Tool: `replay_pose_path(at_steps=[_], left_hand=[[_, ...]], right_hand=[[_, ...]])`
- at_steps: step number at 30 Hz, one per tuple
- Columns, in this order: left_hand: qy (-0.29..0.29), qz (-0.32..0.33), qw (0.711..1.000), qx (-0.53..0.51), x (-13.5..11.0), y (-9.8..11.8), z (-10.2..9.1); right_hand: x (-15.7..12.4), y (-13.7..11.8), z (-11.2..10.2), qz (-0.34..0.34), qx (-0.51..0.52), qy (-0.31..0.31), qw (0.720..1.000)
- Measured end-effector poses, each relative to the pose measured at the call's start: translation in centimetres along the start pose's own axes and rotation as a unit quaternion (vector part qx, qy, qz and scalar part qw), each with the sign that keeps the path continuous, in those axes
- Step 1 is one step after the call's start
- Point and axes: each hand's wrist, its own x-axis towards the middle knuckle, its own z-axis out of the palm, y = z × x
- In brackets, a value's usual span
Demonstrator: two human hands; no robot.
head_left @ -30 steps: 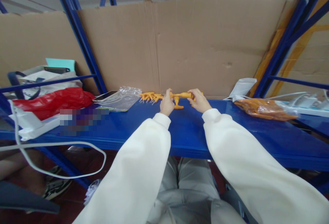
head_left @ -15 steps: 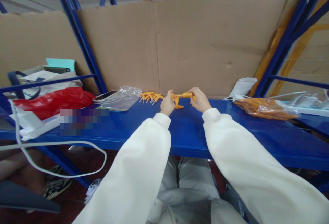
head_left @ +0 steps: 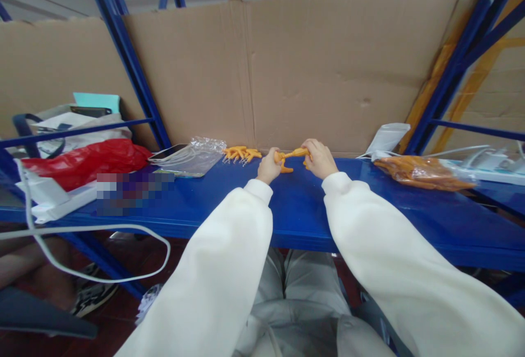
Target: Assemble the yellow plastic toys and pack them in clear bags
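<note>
My left hand [head_left: 269,166] is closed around the left part of an orange claw-shaped piece [head_left: 296,152] with a slim shaft. On the other end of that shaft, my right hand [head_left: 320,159] has its fingers closed, hiding the tip. An orange prong [head_left: 287,170] shows just below, beside my left fingers; its join to the piece is partly hidden. To the left, several similar orange pieces with small metal chains [head_left: 241,154] lie in a pile on the blue shelf [head_left: 301,204].
A clear plastic bag [head_left: 199,163] and a phone [head_left: 169,152] lie left of the pile. Farther left are a red bag [head_left: 90,163] and a white cable [head_left: 159,236]. At right rests a bag of orange pieces [head_left: 424,174]. Cardboard [head_left: 311,72] stands behind.
The orange piece has turned a little between my hands, its shaft now tilting up toward the right. My left hand has shifted slightly; the right has barely moved.
</note>
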Motion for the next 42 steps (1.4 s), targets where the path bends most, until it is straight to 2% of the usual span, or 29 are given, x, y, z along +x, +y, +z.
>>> replay_pose_path(at_steps=[11, 17, 22, 26, 30, 42], left_hand=[[-0.073, -0.041, 0.995, -0.053, -0.8, 1.7, -0.4], [-0.116, -0.081, 0.988, -0.059, -0.8, 1.8, -0.6], [-0.100, -0.089, 0.990, -0.052, -0.8, 1.4, -0.7], [-0.062, -0.093, 0.992, -0.064, -0.9, 1.4, -0.8], [-0.031, -0.081, 0.994, -0.064, -0.9, 1.3, -0.9], [-0.022, -0.059, 0.997, -0.044, -0.8, 0.9, -0.9]], right_hand=[[0.1, -0.9, -0.7, 0.011, -0.095, -0.018, 0.995], [0.2, 0.1, -0.8, 0.012, -0.100, 0.013, 0.995], [0.0, 1.5, -0.9, 0.072, -0.075, 0.039, 0.994], [0.0, 2.2, -0.8, 0.128, -0.028, 0.068, 0.989], [0.0, 2.8, -1.0, 0.196, -0.028, 0.075, 0.977], [-0.7, 5.1, -0.9, 0.313, -0.038, 0.016, 0.949]])
